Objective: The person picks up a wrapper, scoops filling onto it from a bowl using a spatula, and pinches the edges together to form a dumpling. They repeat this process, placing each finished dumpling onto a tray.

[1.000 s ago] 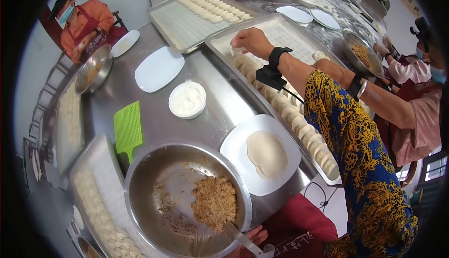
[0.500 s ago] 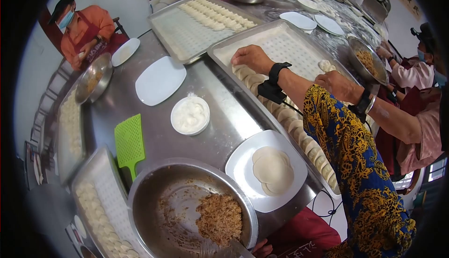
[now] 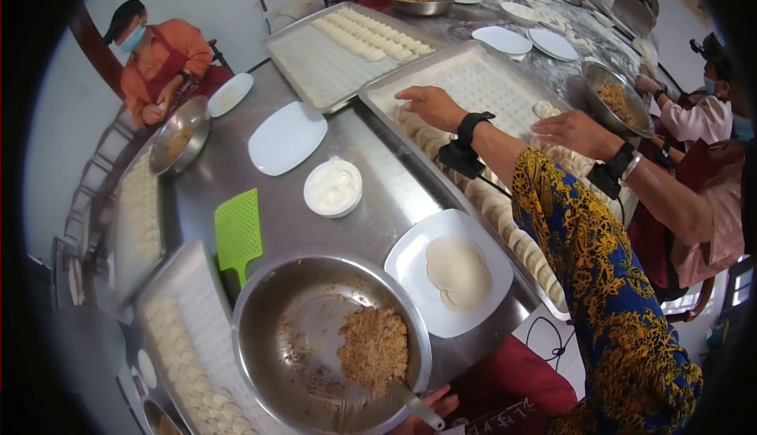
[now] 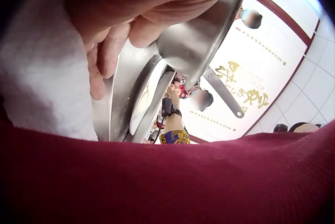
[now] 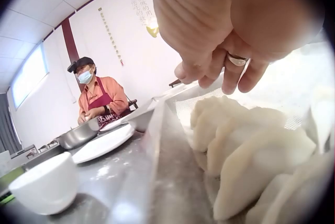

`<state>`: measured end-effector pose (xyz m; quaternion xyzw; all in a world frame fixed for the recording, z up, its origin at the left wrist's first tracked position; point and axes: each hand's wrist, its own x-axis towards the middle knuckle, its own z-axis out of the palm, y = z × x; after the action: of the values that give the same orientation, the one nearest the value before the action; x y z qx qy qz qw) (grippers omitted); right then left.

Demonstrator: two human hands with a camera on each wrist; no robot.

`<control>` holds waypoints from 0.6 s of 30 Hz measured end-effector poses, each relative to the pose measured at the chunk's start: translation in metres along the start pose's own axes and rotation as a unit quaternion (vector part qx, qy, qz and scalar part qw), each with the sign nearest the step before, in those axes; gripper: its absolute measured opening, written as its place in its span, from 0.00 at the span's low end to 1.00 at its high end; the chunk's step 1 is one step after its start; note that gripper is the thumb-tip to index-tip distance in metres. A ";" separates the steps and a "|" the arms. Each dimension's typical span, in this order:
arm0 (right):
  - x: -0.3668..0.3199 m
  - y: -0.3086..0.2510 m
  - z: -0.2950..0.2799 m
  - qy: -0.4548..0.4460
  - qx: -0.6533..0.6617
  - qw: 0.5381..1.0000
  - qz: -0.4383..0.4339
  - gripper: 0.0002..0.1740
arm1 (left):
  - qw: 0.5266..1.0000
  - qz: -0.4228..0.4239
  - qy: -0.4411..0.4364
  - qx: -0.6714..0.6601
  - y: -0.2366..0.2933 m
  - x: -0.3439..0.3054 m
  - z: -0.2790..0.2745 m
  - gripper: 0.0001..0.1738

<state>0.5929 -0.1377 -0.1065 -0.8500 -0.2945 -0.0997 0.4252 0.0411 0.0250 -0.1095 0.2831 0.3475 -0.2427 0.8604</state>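
Note:
My right hand [image 3: 434,109], in a blue and yellow patterned sleeve, hovers over the far end of a row of dumplings [image 3: 497,206] in a metal tray [image 3: 386,131]. Its fingers are loosely bent with nothing between them, close above the dumplings [image 5: 261,156] in the right wrist view. Low in the head view, my left hand [image 3: 436,408] lies by the near rim of a steel bowl [image 3: 272,340], partly hidden by a spoon handle [image 3: 422,410]; its visible fingers are extended. The bowl holds brown filling [image 3: 374,348]. Beside it, a white plate [image 3: 402,257] bears round dough wrappers [image 3: 457,273].
Another person's hand [image 3: 579,134] reaches over the same tray from the right. A small white bowl of flour [image 3: 333,188], an oval white plate [image 3: 288,139] and a green perforated scoop [image 3: 239,230] stand on the steel table. More dumpling trays lie left [image 3: 193,277] and back [image 3: 311,72].
My right hand's fingers have let go of a dumpling at the row's far end and loosened. The other person's hand has spread its fingers over the tray. My left hand stays by the bowl.

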 end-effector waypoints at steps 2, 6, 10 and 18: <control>-0.009 -0.020 -0.012 -0.019 -0.058 0.998 0.012 0.11 | 0.975 0.101 -0.044 0.194 -0.008 0.008 -0.011 0.28; -0.046 -0.070 -0.031 -0.076 -0.012 0.996 0.048 0.11 | 0.871 0.203 -0.103 0.435 -0.004 -0.003 -0.008 0.24; -0.093 -0.100 -0.042 -0.089 0.058 0.994 0.035 0.12 | 0.993 0.047 -0.102 -0.025 -0.007 -0.018 0.000 0.34; -0.202 -0.163 -0.037 -0.185 -0.009 0.980 0.077 0.15 | 0.987 0.103 -0.115 -0.039 -0.027 -0.025 -0.010 0.29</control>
<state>0.3379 -0.1747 -0.0601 -0.8774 -0.3012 0.0897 0.3625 0.0038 0.0181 -0.1057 0.2538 0.2243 -0.1700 0.9254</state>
